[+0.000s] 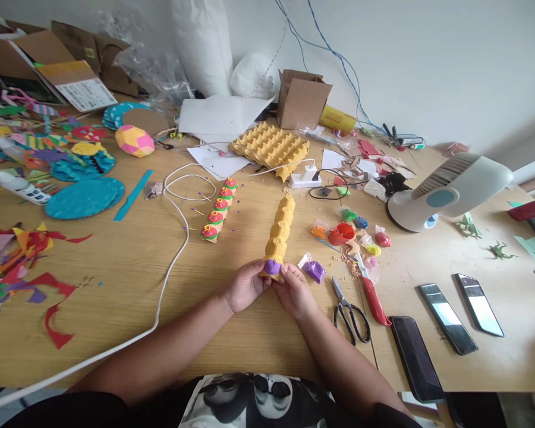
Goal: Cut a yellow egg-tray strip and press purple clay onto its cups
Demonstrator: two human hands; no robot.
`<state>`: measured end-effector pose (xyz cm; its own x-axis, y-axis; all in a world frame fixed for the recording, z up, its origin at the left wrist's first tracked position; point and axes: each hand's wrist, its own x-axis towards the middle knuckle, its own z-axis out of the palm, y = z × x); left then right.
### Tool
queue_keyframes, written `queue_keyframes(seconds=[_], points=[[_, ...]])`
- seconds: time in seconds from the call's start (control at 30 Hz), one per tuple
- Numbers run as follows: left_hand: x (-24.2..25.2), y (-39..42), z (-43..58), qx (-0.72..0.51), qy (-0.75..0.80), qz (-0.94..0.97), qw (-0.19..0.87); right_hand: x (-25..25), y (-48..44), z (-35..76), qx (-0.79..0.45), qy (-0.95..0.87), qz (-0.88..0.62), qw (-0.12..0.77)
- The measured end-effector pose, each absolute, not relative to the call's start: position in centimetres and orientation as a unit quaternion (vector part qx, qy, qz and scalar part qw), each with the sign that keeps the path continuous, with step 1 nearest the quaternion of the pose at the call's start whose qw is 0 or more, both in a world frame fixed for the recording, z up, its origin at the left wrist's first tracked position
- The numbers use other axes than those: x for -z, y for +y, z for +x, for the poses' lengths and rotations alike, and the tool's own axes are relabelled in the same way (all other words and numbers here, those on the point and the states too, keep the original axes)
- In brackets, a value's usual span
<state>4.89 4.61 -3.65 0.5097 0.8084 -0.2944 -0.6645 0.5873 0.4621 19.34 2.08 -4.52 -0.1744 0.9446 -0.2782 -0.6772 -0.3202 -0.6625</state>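
Between my two hands is a yellow egg-carton strip (279, 229) with a row of bumps, its far end pointing away from me. Purple clay (273, 267) covers the bump at the near end. My left hand (247, 286) grips that end from the left, thumb beside the purple clay. From the right, my right hand (296, 290) holds the same end, its thumb at the clay's edge. A bag of purple clay (314, 270) lies just right of my right hand. Left of the strip stands a decorated egg-carton strip (219, 211) with green, red and yellow clay on its bumps.
Scissors (351, 312), a red-handled knife (374, 297) and several phones (417, 356) lie to the right. Behind them are small clay bags, a red cup (341, 234) and a white fan (450, 187). A white cable (163, 297) crosses the left side. An egg tray (270, 148) sits farther back.
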Motion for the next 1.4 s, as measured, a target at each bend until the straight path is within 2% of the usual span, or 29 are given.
queue_keyframes(seconds=[0.33, 0.63, 0.93, 1.17, 1.4], points=[[3.7, 4.8, 4.9, -0.435, 0.260, 0.114, 0.854, 3.8, 2.0, 19.1, -0.732, -0.234, -0.347, 0.538], [4.2, 4.9, 4.8, -0.434, 0.259, 0.095, 0.858, 5.0, 2.4, 19.1, -0.659, -0.331, -0.395, 0.548], [4.2, 4.9, 4.9, -0.443, 0.249, 0.102, 0.855, 4.6, 2.2, 19.0, -0.691, -0.309, -0.358, 0.547], [4.5, 4.8, 4.8, -0.440, 0.255, 0.112, 0.854, 4.9, 2.2, 19.0, -0.621, -0.381, -0.422, 0.539], [4.5, 4.8, 4.8, -0.443, 0.258, 0.126, 0.850, 5.1, 2.2, 19.2, -0.610, -0.393, -0.438, 0.531]])
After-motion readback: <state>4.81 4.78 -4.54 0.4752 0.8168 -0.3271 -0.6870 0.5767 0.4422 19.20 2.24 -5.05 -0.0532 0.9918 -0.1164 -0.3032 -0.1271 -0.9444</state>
